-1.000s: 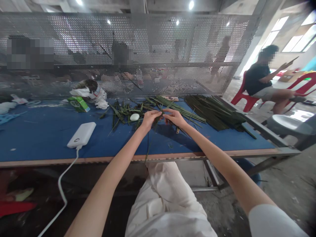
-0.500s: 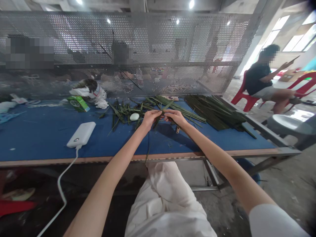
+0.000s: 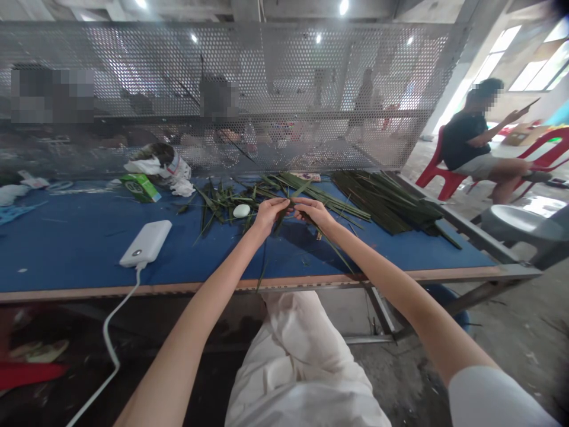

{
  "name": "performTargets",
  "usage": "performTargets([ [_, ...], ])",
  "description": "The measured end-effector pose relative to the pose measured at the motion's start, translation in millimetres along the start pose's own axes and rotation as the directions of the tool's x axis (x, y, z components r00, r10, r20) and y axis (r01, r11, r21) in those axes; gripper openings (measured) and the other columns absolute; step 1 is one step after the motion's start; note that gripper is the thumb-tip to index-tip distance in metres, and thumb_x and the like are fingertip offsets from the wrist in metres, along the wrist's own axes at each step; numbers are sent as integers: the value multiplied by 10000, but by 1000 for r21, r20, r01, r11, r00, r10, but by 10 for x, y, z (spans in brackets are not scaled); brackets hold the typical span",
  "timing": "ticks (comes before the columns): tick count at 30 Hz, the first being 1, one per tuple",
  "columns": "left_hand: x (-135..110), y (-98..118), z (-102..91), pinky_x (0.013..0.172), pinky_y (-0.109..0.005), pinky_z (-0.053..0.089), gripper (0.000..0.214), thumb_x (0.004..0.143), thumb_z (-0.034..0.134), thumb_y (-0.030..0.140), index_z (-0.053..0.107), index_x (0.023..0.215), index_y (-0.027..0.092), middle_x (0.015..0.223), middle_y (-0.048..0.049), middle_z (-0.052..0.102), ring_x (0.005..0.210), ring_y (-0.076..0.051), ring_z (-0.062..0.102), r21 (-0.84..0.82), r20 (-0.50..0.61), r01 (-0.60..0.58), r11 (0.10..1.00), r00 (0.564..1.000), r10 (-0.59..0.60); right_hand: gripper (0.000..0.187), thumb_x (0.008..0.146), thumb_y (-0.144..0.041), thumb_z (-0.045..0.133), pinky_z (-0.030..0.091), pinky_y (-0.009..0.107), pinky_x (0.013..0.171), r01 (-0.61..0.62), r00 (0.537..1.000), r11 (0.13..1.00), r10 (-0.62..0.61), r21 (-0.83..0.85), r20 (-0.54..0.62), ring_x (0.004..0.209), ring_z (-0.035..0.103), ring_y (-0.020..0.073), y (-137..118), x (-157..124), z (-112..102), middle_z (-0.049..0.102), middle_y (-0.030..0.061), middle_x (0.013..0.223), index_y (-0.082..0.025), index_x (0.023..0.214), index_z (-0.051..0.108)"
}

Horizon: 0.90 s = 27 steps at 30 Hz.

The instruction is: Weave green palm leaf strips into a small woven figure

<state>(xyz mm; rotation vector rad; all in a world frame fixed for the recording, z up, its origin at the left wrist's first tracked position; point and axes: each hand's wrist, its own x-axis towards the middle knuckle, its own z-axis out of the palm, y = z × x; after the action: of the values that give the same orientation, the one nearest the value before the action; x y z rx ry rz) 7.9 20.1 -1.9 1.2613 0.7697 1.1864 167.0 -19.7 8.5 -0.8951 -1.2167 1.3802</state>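
Close together above the blue table, my left hand (image 3: 269, 212) and my right hand (image 3: 315, 212) both pinch green leaf strips (image 3: 281, 220). Some strip ends stick up past the fingers, and long thin ends trail down toward the table's front edge. My fingers partly hide where the strips cross. A pale egg-shaped object (image 3: 241, 211) lies just left of my left hand. Cut leaf pieces (image 3: 216, 200) are scattered behind and beside it. To the right, a pile of long dark green leaves (image 3: 382, 201) rests on the table.
A white power bank (image 3: 146, 243) with a cable lies on the blue table (image 3: 71, 237) at left. Behind it are a green box (image 3: 140, 188) and crumpled packaging (image 3: 162, 163). A perforated metal screen (image 3: 284, 77) closes off the back. At right, a person sits on a red chair (image 3: 438, 163).
A long strip end below my right hand now hangs apart from the forearm. The thin end beneath my left hand has swung slightly left. Both hands remain nearly in place.
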Motion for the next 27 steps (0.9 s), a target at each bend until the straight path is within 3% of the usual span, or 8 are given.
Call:
performTargets([
  [4,1,12,11,703,-308,528,314,559,848,352,722,749,136,699,-50,705,656,-173,658,-1,-42,-10,1000,999,10,311,782,-187,626,490,212,596,64,998,998,-64,-9,21,552,592,95,21,-20,24,661,-5,631,-117,1084,614],
  [8,-22,61,57,650,-301,516,261,535,840,299,705,690,138,626,-26,681,587,-160,631,-7,-80,-6,1000,997,5,225,784,-290,679,475,221,569,58,998,994,-59,-96,-4,546,591,114,59,5,0,659,16,630,-137,929,603],
  [14,-71,107,111,644,-307,511,224,581,807,310,692,674,142,605,-27,667,598,-179,649,87,-43,37,996,999,-33,424,795,-580,622,429,204,521,20,992,997,-29,-70,-124,566,544,103,98,84,-127,596,4,653,-158,836,635],
  [18,-70,74,119,599,-303,506,212,591,803,291,663,657,146,571,-22,642,580,-195,656,145,-2,54,988,999,-54,443,698,-585,708,388,198,519,81,991,992,-91,-98,-103,541,458,81,86,89,-167,511,-26,601,-166,689,565],
  [21,-66,58,132,579,-306,511,195,616,785,273,641,675,155,561,-19,637,558,-200,653,153,21,73,986,997,-77,465,719,-614,665,369,203,516,122,988,982,-134,-148,-78,547,448,82,64,58,-149,501,-22,607,-169,655,545],
  [27,-103,77,154,684,-330,547,186,684,736,291,715,775,130,699,-63,706,651,-205,675,188,112,39,981,992,-61,404,679,-553,700,332,202,509,244,966,919,-259,-311,-5,566,426,91,70,67,-149,488,-34,592,-163,737,611],
])
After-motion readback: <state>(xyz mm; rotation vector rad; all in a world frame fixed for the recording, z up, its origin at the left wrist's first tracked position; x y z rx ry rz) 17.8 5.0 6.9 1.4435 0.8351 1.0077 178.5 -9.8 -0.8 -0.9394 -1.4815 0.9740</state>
